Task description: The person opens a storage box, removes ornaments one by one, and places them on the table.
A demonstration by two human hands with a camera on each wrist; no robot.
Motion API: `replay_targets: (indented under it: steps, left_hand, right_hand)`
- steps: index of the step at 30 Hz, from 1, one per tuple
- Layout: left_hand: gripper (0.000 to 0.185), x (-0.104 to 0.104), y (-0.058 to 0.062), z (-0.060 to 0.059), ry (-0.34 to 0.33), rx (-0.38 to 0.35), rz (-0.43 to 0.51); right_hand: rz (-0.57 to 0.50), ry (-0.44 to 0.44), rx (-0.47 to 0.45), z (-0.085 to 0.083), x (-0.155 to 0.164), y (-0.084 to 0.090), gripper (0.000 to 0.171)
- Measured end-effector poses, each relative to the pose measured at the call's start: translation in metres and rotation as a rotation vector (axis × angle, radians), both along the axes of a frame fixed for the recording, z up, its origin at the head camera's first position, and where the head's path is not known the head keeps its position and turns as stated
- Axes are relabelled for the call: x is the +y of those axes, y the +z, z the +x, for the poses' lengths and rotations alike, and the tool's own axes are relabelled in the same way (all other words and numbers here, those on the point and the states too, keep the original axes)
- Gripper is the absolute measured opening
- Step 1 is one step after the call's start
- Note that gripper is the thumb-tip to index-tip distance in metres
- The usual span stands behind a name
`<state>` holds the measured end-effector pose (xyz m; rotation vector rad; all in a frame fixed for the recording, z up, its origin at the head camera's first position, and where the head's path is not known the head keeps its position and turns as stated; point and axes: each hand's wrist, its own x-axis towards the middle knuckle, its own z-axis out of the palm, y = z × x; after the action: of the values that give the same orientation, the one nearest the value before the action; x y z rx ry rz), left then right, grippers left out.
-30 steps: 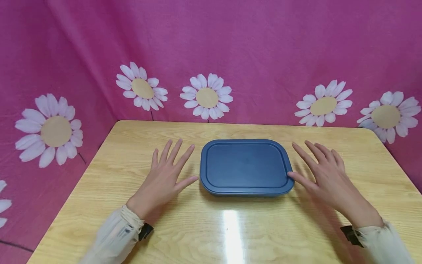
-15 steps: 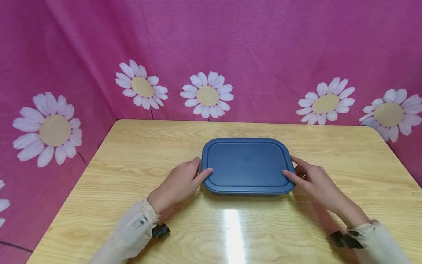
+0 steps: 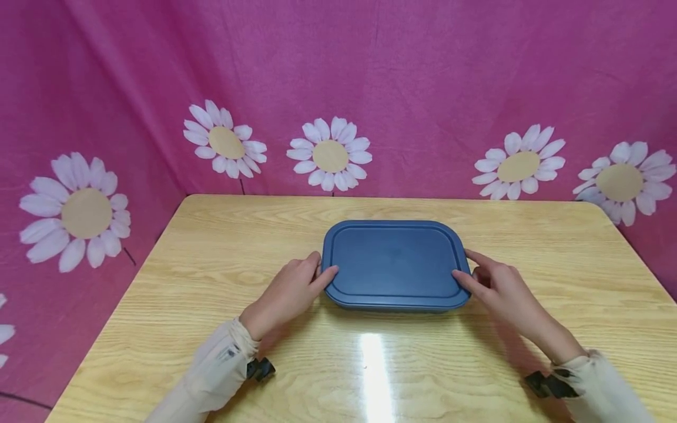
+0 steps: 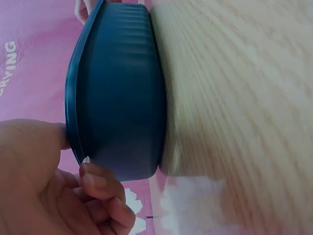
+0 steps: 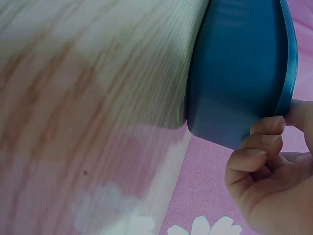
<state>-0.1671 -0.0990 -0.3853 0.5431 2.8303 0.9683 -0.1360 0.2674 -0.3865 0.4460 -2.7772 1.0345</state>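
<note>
Blue container (image 3: 395, 264), unlabelled, gripped by left hand (image 3: 288, 291), right hand (image 3: 499, 289).

The container (image 3: 395, 264) sits mid-table (image 3: 211, 247), nearer the far edge. The left hand (image 3: 288, 291) flanks its left end, the right hand (image 3: 499, 288) its right.

Head view high, frontal; wrist views close, sharing container (image 3: 395, 264).

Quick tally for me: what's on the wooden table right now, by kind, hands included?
Blue rectangular plastic container with its lid on: 1
Hands gripping its short ends: 2, left hand and right hand
Light wooden table itself: 1
Total: 4
</note>
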Motion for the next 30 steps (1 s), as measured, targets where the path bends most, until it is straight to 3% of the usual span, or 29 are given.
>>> replay_targets:
  steps: [5,14,30]
  left_hand:
    - [0.033,0.003,-0.003,0.001,0.039,0.025,-0.013]
    - [0.032,0.008,-0.002,0.003,0.09,0.144,-0.064]
    - [0.033,0.005,0.013,0.009,0.077,0.208,-0.08]
  right_hand:
    - [-0.006,-0.013,0.023,-0.001,-0.001,-0.002,0.051]
    - [-0.01,-0.03,0.07,-0.001,0.0,0.001,0.053]
    - [0.007,-0.024,0.125,0.006,-0.002,0.014,0.052]
